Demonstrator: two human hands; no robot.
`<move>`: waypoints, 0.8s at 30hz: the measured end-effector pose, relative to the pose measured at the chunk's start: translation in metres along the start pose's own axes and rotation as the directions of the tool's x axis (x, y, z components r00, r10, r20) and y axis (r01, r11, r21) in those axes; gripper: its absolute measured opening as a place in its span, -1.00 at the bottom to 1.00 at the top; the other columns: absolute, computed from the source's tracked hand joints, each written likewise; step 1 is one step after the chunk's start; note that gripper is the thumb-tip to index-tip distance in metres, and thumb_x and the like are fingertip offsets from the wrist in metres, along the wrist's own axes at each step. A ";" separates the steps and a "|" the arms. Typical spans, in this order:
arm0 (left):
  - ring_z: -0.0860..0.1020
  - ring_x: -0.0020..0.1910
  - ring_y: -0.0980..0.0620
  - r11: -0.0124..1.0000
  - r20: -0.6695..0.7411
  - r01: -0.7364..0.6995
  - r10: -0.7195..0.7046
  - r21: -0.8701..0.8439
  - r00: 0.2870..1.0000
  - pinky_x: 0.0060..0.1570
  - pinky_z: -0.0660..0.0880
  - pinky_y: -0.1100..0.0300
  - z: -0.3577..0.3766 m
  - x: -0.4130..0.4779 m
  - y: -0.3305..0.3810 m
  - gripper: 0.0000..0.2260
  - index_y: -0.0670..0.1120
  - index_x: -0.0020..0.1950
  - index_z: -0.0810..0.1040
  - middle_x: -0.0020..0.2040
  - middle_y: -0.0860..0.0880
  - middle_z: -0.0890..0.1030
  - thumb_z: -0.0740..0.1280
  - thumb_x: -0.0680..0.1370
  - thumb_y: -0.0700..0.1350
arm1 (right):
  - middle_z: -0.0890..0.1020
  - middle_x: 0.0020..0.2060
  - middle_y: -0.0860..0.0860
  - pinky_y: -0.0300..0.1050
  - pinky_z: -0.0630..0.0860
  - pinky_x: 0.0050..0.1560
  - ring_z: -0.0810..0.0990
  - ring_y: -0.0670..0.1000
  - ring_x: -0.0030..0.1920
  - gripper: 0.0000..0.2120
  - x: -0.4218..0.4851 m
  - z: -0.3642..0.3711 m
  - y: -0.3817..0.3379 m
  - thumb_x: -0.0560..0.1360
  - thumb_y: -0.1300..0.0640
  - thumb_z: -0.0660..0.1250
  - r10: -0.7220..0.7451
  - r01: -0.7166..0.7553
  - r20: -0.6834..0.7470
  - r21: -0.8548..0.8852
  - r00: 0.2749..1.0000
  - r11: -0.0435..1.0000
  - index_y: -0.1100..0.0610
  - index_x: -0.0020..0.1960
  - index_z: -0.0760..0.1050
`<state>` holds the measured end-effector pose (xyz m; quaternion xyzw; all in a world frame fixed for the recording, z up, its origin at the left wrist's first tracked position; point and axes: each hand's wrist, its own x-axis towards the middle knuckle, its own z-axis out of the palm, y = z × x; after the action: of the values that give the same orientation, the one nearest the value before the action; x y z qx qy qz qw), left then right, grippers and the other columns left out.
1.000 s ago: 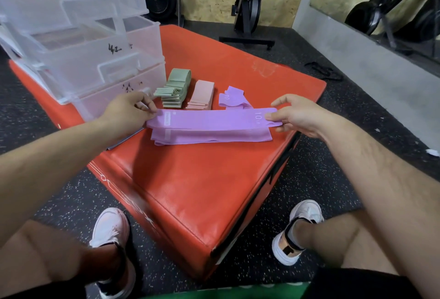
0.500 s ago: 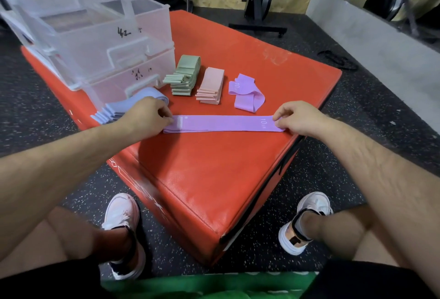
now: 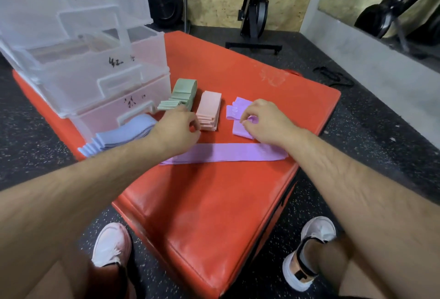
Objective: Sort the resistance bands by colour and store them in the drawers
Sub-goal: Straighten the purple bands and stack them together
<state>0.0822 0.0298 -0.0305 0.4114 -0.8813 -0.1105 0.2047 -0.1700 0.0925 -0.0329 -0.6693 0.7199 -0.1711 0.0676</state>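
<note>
Right hand (image 3: pixel 264 123) moved forward, pinching the folded purple band (image 3: pixel 234 109), partly hiding it.

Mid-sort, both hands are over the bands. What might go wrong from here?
The flat purple band reaches the orange box's right edge, under both forearms; an arm pulling back may drag it off. The blue stack fans out at the left edge and may slide off. The left hand, close beside the pink stack, may knock it.

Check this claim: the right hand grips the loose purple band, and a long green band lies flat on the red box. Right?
No: the head view shows the long band is purple, not green. The right hand does grip the loose purple band.
</note>
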 end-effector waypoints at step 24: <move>0.56 -0.06 -0.01 0.982 0.146 0.148 -0.130 -0.121 0.981 -0.10 0.47 0.19 0.010 0.076 0.030 -0.86 -0.07 -0.03 0.62 -0.05 -0.01 0.65 0.27 0.51 -0.15 | 0.66 0.07 0.09 -0.02 0.41 -0.06 0.58 0.17 0.19 -0.71 0.052 0.043 -0.029 0.61 0.03 0.17 0.191 -0.228 -0.182 -0.206 0.965 0.952 0.12 -0.15 0.57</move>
<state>0.0137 -0.0098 -0.0076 0.4490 -0.8532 -0.2101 0.1620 -0.1339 0.0330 -0.0563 -0.5763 0.8048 -0.1333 -0.0485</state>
